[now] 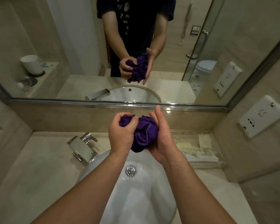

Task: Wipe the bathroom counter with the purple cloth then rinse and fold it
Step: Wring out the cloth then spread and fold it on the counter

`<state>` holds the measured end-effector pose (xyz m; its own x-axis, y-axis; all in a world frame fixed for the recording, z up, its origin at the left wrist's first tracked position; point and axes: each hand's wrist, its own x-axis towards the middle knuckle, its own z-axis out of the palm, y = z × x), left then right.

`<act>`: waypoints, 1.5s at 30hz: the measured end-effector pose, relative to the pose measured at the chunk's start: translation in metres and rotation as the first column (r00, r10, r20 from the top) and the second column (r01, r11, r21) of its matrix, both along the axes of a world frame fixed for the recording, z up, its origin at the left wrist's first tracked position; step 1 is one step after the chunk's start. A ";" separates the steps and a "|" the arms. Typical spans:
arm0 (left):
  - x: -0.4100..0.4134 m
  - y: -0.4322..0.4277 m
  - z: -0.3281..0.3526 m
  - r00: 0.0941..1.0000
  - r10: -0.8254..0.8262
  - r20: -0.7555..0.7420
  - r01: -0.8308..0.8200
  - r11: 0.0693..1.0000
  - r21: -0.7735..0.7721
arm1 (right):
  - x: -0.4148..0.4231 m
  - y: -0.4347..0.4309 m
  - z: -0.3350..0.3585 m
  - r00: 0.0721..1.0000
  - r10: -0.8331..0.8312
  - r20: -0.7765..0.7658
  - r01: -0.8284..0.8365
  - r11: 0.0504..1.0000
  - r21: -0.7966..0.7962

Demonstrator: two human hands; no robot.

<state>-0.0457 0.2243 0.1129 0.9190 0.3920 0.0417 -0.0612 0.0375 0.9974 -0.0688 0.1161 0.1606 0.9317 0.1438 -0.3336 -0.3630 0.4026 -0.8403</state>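
cloth: crumpled purple terry cloth (144, 131), held above the far edge of the white ceramic basin (144, 199)
left hand (121, 135): fingers curled tight into the wad
right hand (163, 138): fingers straight, palm pressing its side
step: probably wringing; twist rather than only press, keep drips over the basin
tap: chrome square faucet (82, 147), counter's back-left; flow unclear

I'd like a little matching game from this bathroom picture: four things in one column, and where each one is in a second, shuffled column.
Things:
1. purple cloth
2. faucet
3. drain
4. socket plate

Places:
A. on the wall at the right
B. at the bottom of the sink
C. gripped by the left hand, pressed by the right hand
D. on the counter, left of the sink

Pairs: 1-C, 2-D, 3-B, 4-A
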 end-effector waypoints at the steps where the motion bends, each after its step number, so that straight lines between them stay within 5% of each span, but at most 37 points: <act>1: 0.001 -0.001 0.001 0.999 -0.034 0.003 0.034 0.999 0.043 | 0.003 0.004 0.000 0.998 -0.056 0.004 0.056 0.998 0.029; 5: 0.001 -0.007 0.012 0.956 -0.281 -0.090 0.260 0.946 -0.191 | 0.018 0.031 -0.005 0.935 -0.326 0.137 0.345 0.927 -0.149; 9: -0.006 -0.011 0.022 0.907 -0.402 -0.126 0.322 0.854 -0.409 | 0.014 0.032 -0.014 0.873 -0.379 0.306 0.480 0.778 -0.405; 16: -0.011 -0.023 0.024 0.979 -0.080 -0.189 0.081 0.997 -0.006 | 0.005 0.035 -0.032 0.769 -0.552 0.322 0.637 0.702 -0.317; 31: -0.021 -0.009 -0.005 0.952 -0.101 -0.288 0.146 0.979 0.140 | -0.001 0.032 -0.062 0.856 -0.449 0.257 0.517 0.753 -0.407; 33: -0.022 -0.003 0.002 0.938 -0.206 -0.277 0.225 0.974 0.037 | 0.004 0.027 -0.052 0.857 -0.433 0.280 0.513 0.767 -0.386; 35: -0.018 0.012 0.006 0.907 -0.307 -0.289 0.243 0.941 -0.237 | 0.011 0.022 -0.042 0.837 -0.484 0.253 0.544 0.784 -0.299; 37: -0.014 0.024 0.004 0.862 -0.365 -0.351 0.134 0.833 -0.536 | 0.018 0.018 -0.038 0.812 -0.564 0.150 0.581 0.803 -0.131; 40: -0.021 0.022 -0.001 0.775 -0.499 -0.388 0.090 0.695 -0.714 | 0.019 0.018 -0.035 0.856 -0.516 0.013 0.515 0.856 0.047; 43: -0.028 0.012 0.011 0.769 -0.592 -0.240 0.109 0.492 -0.864 | 0.011 0.021 -0.032 0.867 -0.458 0.197 0.491 0.853 -0.178; 45: -0.025 0.012 0.020 0.823 -0.534 -0.195 0.095 0.466 -0.880 | 0.007 0.015 -0.032 0.885 -0.364 0.291 0.452 0.822 -0.347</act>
<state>-0.0711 0.2359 0.1329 0.8164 -0.2790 -0.5056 0.5125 0.7536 0.4117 -0.0621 0.1310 0.1288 0.9272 -0.3668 -0.0759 -0.0439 0.0946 -0.9945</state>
